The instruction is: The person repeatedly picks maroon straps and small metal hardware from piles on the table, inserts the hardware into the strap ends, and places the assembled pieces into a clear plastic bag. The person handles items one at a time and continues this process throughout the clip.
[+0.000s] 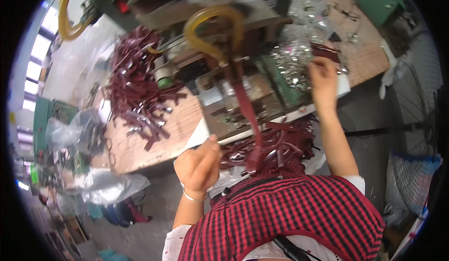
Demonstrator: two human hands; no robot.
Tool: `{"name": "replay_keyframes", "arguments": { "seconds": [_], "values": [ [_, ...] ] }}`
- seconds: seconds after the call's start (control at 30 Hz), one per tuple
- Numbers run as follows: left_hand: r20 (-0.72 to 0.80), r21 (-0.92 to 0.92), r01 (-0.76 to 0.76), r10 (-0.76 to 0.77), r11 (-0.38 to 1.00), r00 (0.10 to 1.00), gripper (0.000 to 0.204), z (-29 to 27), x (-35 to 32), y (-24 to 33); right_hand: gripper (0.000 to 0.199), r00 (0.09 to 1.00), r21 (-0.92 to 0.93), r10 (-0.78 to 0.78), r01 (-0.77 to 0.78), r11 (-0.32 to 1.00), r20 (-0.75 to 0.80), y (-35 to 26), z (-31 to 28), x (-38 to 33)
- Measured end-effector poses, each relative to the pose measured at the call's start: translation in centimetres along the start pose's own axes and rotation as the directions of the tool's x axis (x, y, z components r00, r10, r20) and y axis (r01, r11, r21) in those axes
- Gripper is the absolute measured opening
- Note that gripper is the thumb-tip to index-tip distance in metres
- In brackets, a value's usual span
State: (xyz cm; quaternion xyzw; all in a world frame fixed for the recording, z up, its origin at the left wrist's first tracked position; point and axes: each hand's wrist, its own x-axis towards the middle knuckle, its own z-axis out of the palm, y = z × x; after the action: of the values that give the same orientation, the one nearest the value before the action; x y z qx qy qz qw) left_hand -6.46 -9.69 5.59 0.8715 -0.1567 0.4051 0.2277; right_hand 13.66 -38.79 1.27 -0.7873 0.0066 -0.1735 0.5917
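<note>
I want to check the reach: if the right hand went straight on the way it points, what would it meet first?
Probably the pile of small shiny metal parts: the right hand points up at it, fingers at its edge beside a dark red strap piece. Depth is unclear.

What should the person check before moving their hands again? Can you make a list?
1. Left hand closed near the strip's lower end: ok; the hold itself is hidden.
2. Dark red strip hanging from the machine: ok.
3. Right hand at the shiny metal pieces: ok.
4. Piece between the right fingers: cannot tell.
5. Pile of strips on the bench: ok.
</note>
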Motion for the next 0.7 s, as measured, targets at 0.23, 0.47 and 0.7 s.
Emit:
{"name": "replay_keyframes", "arguments": {
  "seconds": [0.23, 0.47, 0.7],
  "values": [
    [-0.036, -0.236, 0.767, -0.794, 0.596, 0.606, 0.012, -2.4, -2.4, -11.0, 0.022, 0.999, 0.346, 0.053, -0.05, 0.937, 0.0, 0.2, 3.2, 0.8],
    [-0.06, 0.734, 0.599, -0.847, 0.322, 0.529, 0.041, -5.7, -1.4, -19.7, 0.013, 0.987, -0.01, -0.081, 0.083, 0.996, 0.138, -0.5, 2.3, 0.9],
    [0.014, 0.153, 0.888, -0.899, 0.434, 0.438, 0.029, -0.1, -4.9, -22.7, 0.013, 0.995, 0.213, 0.023, -0.043, 0.976, 0.097, -2.0, -0.3, -2.2]
  ]
}}
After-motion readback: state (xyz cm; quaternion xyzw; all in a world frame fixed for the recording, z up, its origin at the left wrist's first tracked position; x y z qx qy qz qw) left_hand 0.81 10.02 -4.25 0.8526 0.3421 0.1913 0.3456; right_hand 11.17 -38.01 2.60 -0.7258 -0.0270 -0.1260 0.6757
